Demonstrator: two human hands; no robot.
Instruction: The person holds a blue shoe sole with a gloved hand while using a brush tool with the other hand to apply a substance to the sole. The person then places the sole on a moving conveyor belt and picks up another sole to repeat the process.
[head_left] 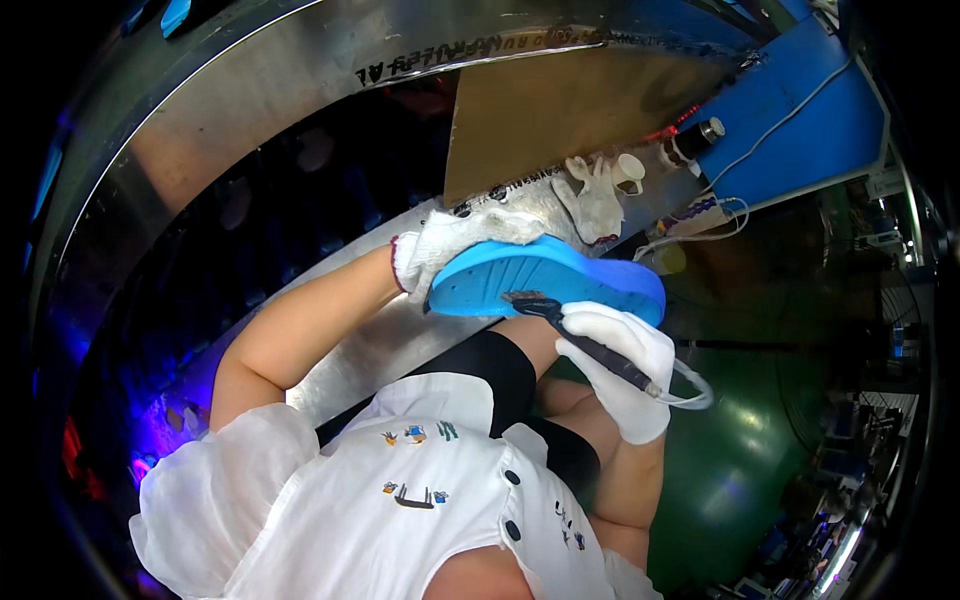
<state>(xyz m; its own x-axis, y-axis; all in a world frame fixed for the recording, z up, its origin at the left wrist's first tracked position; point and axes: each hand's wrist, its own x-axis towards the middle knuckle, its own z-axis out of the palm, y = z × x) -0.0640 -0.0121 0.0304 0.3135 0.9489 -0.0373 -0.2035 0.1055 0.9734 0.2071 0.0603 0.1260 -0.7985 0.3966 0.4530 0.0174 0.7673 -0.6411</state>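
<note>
My left hand [462, 240], in a white knitted glove, grips the back edge of a blue shoe sole [585, 278], and the sole hides part of its fingers. The sole is tilted over my lap with its grooved face toward me. In a white glove too, my right hand [628, 352] is closed round the dark handle of a brush [610, 360]. The short bristles of the brush lie against the near side of the sole, close to its middle. A clear tube [695, 392] loops out beside the handle's lower end.
Beyond the sole, a spare white glove [592, 198] and a white cup [630, 170] rest on a metal ledge. Behind them stands a brown board [540, 125]. A blue panel [800, 110] with a thin cable is at the far right, over a green floor [740, 450].
</note>
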